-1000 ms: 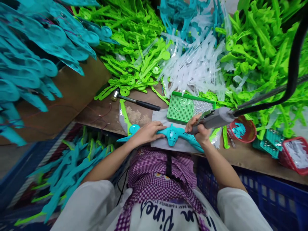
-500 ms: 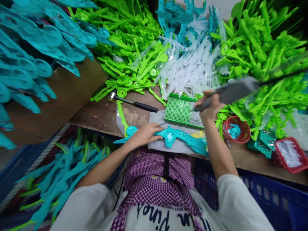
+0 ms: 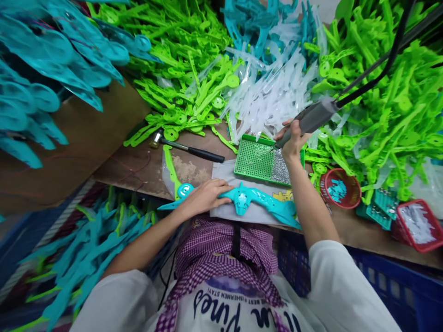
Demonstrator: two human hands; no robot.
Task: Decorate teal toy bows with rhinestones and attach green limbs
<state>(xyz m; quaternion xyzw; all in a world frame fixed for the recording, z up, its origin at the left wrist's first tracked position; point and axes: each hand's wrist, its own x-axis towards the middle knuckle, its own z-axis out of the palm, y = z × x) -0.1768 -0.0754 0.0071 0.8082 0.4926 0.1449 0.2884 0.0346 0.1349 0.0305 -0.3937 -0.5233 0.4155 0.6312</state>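
A long turquoise plastic part (image 3: 260, 198) lies across a pale grey cloth (image 3: 221, 169) at the front edge of the table. My left hand (image 3: 208, 196) holds its left portion against the cloth. In my right hand (image 3: 293, 138) is a grey electric screwdriver (image 3: 316, 115), slanting down to the left, with a black cord at its upper end. Its tip is over a green perforated tray (image 3: 254, 159), where small metal screws cover the right part. Whether the tip touches a screw cannot be made out.
A hammer (image 3: 188, 149) lies left of the tray. Green parts (image 3: 374, 87) and clear plastic parts (image 3: 273, 99) are heaped behind. Red baskets (image 3: 358, 198) and a teal tray (image 3: 382, 210) stand right. Turquoise parts (image 3: 93, 251) hang lower left; a blue crate (image 3: 398, 286) is lower right.
My right hand and the screwdriver have shifted slightly left and up, and the screwdriver now tilts more steeply, its tip over the tray. My left hand still holds the turquoise part.
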